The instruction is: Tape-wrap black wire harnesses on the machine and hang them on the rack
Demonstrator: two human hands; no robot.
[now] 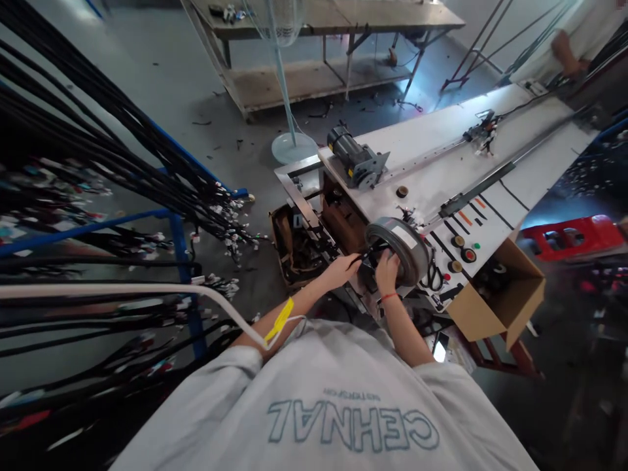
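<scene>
My left hand point(343, 270) is closed on a thin black cable point(366, 255) that runs toward a round grey machine head point(400, 245) with a white label on it. In front of that head is my right hand point(387, 270), its fingers curled at the opening; what they hold is hidden. A red band circles the right wrist. Black-handled scissors point(432, 271) lie just right of the round head. Behind it, a roll of black tape point(402, 191) sits on the white bench point(432, 137).
A grey motor point(350, 150) stands at the bench's near left end. An open cardboard box point(505, 294) is at right, a fan stand point(284, 78) beyond. Bundles of black cables point(98, 98) hang on a blue rack at left. Another person's hand point(566, 55) shows far right.
</scene>
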